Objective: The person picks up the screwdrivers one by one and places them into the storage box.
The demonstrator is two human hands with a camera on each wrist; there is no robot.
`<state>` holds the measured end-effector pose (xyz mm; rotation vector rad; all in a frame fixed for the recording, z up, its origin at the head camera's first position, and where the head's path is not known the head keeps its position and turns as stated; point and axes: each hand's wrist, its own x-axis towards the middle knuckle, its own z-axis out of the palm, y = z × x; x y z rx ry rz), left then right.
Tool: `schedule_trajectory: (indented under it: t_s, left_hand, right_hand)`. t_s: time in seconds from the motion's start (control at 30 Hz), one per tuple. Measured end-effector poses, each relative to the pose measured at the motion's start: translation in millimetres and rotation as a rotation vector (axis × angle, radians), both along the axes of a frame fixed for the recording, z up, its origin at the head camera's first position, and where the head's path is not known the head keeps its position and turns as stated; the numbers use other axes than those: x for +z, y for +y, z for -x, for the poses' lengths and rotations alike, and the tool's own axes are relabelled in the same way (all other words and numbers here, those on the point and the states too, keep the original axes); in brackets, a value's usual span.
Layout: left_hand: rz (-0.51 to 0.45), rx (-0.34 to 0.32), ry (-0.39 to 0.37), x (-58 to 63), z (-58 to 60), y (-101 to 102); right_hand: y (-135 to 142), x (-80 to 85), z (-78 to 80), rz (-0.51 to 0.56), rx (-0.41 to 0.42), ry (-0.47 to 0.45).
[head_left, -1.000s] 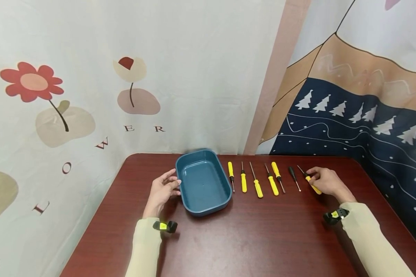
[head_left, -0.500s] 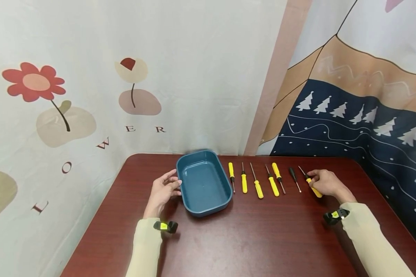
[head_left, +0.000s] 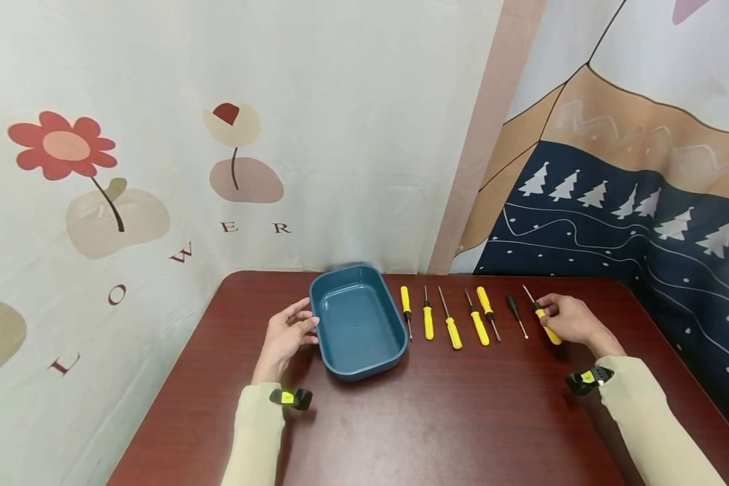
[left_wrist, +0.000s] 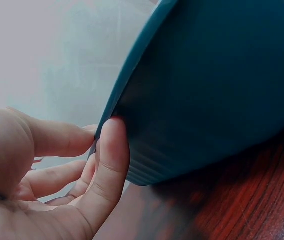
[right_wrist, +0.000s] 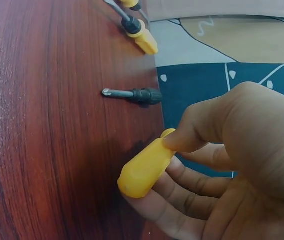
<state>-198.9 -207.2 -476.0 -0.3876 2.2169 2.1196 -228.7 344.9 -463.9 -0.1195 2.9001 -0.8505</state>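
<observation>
My left hand [head_left: 282, 339] is at the left side of a blue rectangular tray [head_left: 358, 371], which stands on the table. In the left wrist view, the fingers [left_wrist: 113, 150] pinch the tray's rim [left_wrist: 127, 70] between them. At the right end of a row of tools, my right hand [head_left: 574, 318] pinches a yellow-handled screwdriver [head_left: 545, 324] by its handle, the shaft pointing away. The right wrist view has that yellow handle [right_wrist: 144, 170] between thumb and fingers; its shaft is hidden there. Beside it lies a small black-handled screwdriver [head_left: 514, 307].
Several yellow-handled screwdrivers, among them one [head_left: 452, 331] with a long shaft, lie in a row right of the tray, pointing different ways. The dark red table [head_left: 437, 418] backs onto a printed curtain [head_left: 352, 135].
My right hand keeps its grip while the yellow screwdriver shifts slightly in angle. The left hand and tray stay in place; the head view drifts a little.
</observation>
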Motion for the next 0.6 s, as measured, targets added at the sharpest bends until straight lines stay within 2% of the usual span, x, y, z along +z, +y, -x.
schedule_trajectory:
  t_s: [0.27,0.6]
  left_hand:
    - [0.007,-0.003,0.013,0.2,0.0,-1]
    - [0.010,0.006,0.010,-0.7,-0.9,0]
  right_hand:
    - [-4,2.9,3.4,0.021,-0.014,0.037]
    - [-12,6.1,0.0,0.056,-0.024,0.090]
